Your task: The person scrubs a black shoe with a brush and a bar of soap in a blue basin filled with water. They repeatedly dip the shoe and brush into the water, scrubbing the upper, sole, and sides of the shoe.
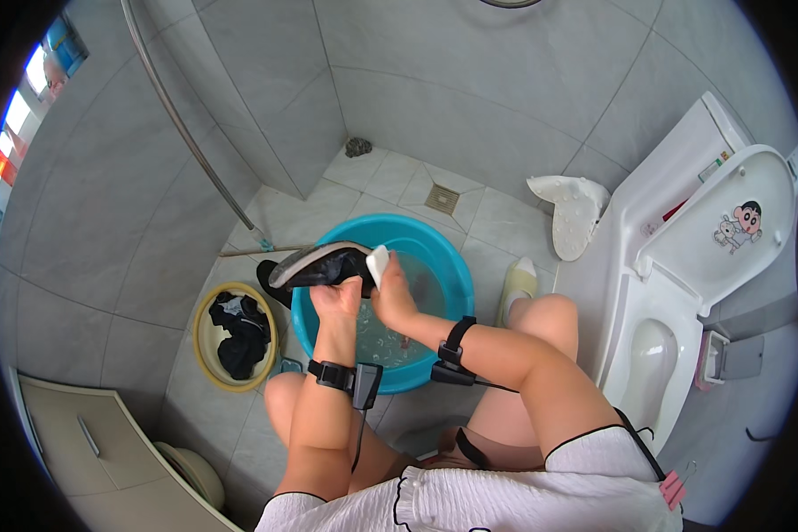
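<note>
Over a blue plastic basin of cloudy water, my left hand grips a black shoe with a pale sole edge, tilted so its dark inside faces me. My right hand holds a white block against the shoe's right end. Whether this block is soap or a brush I cannot tell. Another dark object, perhaps a second shoe, shows partly at the basin's left rim. Suds float on the water, and a small reddish thing shows in it.
A yellow-rimmed tub with dark clothes stands left of the basin. A toilet with raised lid is at right, a white bath mat leans by the wall. A floor drain and metal hose lie beyond; a cabinet is lower left.
</note>
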Action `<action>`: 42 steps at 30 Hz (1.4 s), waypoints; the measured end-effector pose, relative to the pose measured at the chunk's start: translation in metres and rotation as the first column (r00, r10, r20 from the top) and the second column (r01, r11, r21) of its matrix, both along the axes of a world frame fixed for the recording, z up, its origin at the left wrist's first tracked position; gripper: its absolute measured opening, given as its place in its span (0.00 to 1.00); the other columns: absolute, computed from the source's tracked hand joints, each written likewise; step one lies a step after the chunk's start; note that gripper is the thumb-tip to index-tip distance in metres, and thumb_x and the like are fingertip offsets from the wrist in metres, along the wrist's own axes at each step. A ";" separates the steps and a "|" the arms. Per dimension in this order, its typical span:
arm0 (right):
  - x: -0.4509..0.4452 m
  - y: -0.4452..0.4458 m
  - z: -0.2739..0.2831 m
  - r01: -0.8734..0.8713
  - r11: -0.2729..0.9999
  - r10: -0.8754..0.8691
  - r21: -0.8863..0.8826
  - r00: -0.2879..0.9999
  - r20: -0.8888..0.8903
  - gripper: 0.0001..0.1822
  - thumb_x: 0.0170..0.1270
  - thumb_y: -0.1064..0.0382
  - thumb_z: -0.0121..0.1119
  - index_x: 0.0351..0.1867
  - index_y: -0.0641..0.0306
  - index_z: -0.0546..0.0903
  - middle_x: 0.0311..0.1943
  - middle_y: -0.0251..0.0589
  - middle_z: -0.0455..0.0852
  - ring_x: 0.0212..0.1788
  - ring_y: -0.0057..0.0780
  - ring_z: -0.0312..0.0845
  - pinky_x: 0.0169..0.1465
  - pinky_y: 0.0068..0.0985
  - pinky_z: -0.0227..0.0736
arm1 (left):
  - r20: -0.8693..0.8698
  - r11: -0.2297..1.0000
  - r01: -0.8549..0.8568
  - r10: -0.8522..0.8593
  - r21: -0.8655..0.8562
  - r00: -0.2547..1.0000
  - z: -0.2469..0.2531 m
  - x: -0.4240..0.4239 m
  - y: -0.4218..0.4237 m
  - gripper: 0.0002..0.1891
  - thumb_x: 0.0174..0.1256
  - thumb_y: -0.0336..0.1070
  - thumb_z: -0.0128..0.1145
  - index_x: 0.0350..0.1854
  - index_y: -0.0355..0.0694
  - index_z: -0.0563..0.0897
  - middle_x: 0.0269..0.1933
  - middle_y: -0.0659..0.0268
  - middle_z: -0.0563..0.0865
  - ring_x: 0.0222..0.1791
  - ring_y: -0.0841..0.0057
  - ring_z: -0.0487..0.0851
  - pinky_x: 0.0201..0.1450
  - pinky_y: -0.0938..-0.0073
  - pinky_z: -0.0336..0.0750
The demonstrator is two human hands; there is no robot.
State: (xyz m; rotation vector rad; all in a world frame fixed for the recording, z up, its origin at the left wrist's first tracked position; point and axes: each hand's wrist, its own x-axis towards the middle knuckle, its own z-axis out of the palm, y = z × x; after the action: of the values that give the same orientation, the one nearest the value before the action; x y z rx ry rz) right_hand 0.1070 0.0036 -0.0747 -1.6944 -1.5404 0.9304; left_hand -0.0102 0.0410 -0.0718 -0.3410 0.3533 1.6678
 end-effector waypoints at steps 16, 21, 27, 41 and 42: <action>0.011 0.026 -0.030 0.009 0.844 -0.265 -0.536 0.876 -0.403 0.31 0.61 0.68 0.56 0.64 0.77 0.60 0.47 0.63 0.78 0.39 0.48 0.82 0.25 0.35 0.77 | 0.106 1.000 -0.024 0.024 0.001 0.994 -0.010 -0.008 0.003 0.14 0.71 0.37 0.46 0.46 0.38 0.83 0.51 0.62 0.86 0.52 0.66 0.83 0.61 0.60 0.74; -0.002 0.009 0.002 0.008 0.997 -0.026 -0.075 0.970 -0.243 0.34 0.56 0.69 0.57 0.64 0.77 0.59 0.52 0.72 0.75 0.51 0.64 0.77 0.55 0.45 0.72 | 0.103 1.000 -0.014 0.015 -0.013 0.995 -0.008 -0.012 0.000 0.14 0.70 0.36 0.46 0.46 0.38 0.83 0.51 0.62 0.86 0.53 0.66 0.82 0.62 0.60 0.73; 0.031 0.042 -0.040 -0.059 0.739 -0.440 -0.671 0.711 -0.548 0.21 0.57 0.67 0.57 0.52 0.70 0.70 0.31 0.41 0.75 0.31 0.32 0.76 0.31 0.32 0.78 | 0.164 0.998 0.008 -0.018 0.059 0.986 -0.010 -0.013 0.004 0.15 0.72 0.37 0.43 0.48 0.37 0.82 0.52 0.61 0.85 0.54 0.64 0.82 0.64 0.58 0.71; 0.039 0.031 0.003 -0.183 0.946 0.244 0.269 0.946 -0.214 0.27 0.52 0.60 0.68 0.52 0.68 0.72 0.37 0.51 0.82 0.41 0.47 0.80 0.44 0.38 0.74 | 0.227 0.999 0.000 0.011 -0.051 0.974 0.026 -0.028 -0.002 0.20 0.77 0.42 0.38 0.55 0.33 0.77 0.58 0.59 0.82 0.60 0.63 0.77 0.69 0.61 0.65; 0.040 0.033 0.008 -0.233 0.924 0.295 0.304 0.939 -0.179 0.27 0.52 0.60 0.69 0.51 0.68 0.72 0.37 0.52 0.82 0.42 0.50 0.80 0.45 0.39 0.73 | 0.191 0.995 -0.002 0.021 -0.100 0.981 0.037 -0.020 -0.005 0.20 0.77 0.43 0.38 0.55 0.34 0.77 0.58 0.59 0.81 0.60 0.63 0.77 0.69 0.60 0.65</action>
State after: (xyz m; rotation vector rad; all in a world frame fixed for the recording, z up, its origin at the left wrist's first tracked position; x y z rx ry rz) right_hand 0.1467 0.0366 -0.0663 -1.1617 -1.6842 0.9491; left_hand -0.0299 0.0362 -0.0347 -0.5752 0.2904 1.6166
